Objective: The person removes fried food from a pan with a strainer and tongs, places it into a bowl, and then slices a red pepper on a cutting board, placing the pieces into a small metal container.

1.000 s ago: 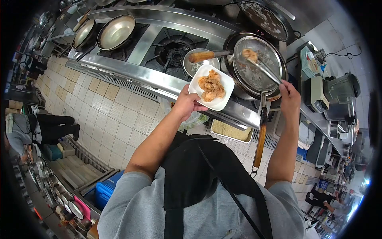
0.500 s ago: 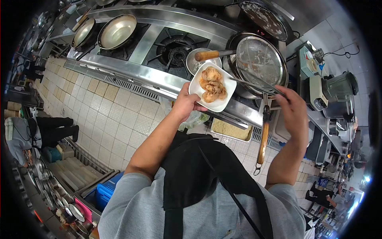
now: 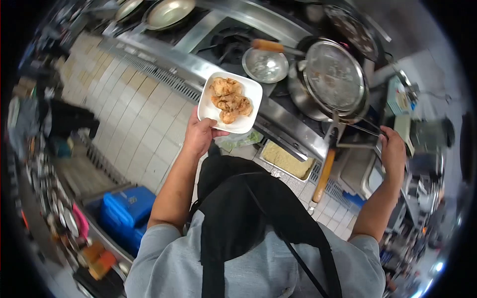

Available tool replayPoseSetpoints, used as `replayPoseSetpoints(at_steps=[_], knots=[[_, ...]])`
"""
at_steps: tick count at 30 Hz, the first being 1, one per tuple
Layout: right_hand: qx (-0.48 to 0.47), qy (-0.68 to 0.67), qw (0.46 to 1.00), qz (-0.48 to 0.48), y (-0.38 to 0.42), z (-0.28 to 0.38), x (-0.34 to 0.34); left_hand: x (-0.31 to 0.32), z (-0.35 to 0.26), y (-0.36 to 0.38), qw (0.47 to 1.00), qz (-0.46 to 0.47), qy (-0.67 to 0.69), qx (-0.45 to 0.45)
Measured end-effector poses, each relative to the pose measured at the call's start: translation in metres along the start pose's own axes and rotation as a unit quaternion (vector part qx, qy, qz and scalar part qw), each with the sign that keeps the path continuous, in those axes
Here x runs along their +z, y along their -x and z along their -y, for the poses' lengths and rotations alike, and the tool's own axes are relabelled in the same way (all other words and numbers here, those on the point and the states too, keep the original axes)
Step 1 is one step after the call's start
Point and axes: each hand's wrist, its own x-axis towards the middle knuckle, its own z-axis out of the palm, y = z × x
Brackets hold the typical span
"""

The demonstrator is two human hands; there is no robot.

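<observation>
My left hand (image 3: 200,134) grips the near-left rim of a white square dish (image 3: 254,94), thumb on top. Several browned, crisp-coated fried pieces (image 3: 231,103) are piled in it, perhaps chicken. My right hand (image 3: 393,149) is closed on the end of long thin metal tongs (image 3: 366,130), whose other end is by the near rim of a large pot (image 3: 300,94). A round mesh strainer (image 3: 334,74) lies across the pot, its wooden handle (image 3: 324,176) pointing toward me. A metal bowl (image 3: 265,66) stands on the stove left of the pot, with another wooden handle (image 3: 268,45) above it.
A tray of pale crumb-like coating (image 3: 285,160) sits below the stove front. Frying pans (image 3: 171,12) rest on burners at the upper left. A blender (image 3: 432,130) stands at the right. A blue box (image 3: 126,208) is behind at the left, near another person (image 3: 69,116).
The dish in my left hand has moved left, away from the stove and metal bowl. My right hand has drawn the tongs away from the dish, to the right and down. The view has shifted.
</observation>
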Motion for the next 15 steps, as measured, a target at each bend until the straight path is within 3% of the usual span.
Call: replayPoseSetpoints(at_steps=[6, 10, 11, 12, 14, 15], knots=[[-0.147, 0.010, 0.988, 0.051, -0.052, -0.032, 0.059, -0.016, 0.036, 0.104, 0.982, -0.155, 0.084, 0.064], [-0.158, -0.056, 0.972, 0.165, -0.098, -0.036, 0.089, -0.021, 0.051, 0.184, 0.946, -0.280, 0.103, 0.124], [-0.209, -0.036, 0.961, 0.175, -0.126, -0.058, 0.111, -0.025, 0.056, 0.207, 0.939, -0.290, 0.118, 0.144], [-0.173, -0.057, 0.960, 0.212, -0.125, -0.043, 0.099, -0.029, 0.065, 0.232, 0.922, -0.318, 0.140, 0.169], [-0.203, -0.103, 0.955, 0.191, -0.167, -0.059, 0.123, -0.032, 0.081, 0.282, 0.883, -0.379, 0.170, 0.219], [-0.228, -0.049, 0.960, 0.155, -0.163, -0.034, 0.103, -0.034, 0.090, 0.309, 0.863, -0.406, 0.175, 0.242]])
